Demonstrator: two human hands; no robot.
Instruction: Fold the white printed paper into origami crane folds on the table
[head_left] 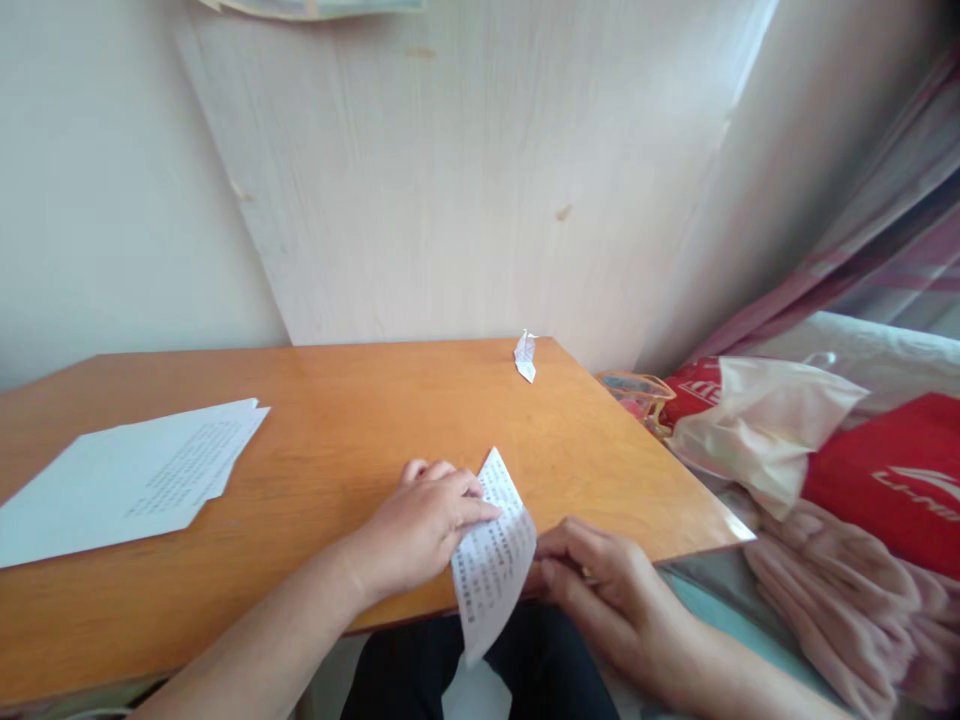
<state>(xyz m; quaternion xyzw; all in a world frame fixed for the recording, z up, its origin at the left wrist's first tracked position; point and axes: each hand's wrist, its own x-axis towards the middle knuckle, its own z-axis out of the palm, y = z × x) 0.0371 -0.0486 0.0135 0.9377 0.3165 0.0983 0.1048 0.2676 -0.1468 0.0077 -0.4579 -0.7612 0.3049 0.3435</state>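
Note:
A folded sheet of printed paper [496, 555] with a pointed far tip lies at the table's front edge. Its near end hangs over the edge, above my lap. My left hand [427, 520] is palm down on the paper's left side, fingers bent and pressing it against the table. On the other side, my right hand [600, 580] is closed, thumb and forefinger together at the paper's curved right edge; its other fingers are curled under. Near the table's back right corner stands a small folded paper figure [526, 357], bird-like in shape.
White sheets [127, 470], some printed, lie stacked on the left of the wooden table [360, 400]. A pale wall panel [465, 180] rises behind. Beyond the table's right edge are a cream plastic bag [765, 420], a red bag [892, 480] and pink cloth [832, 590].

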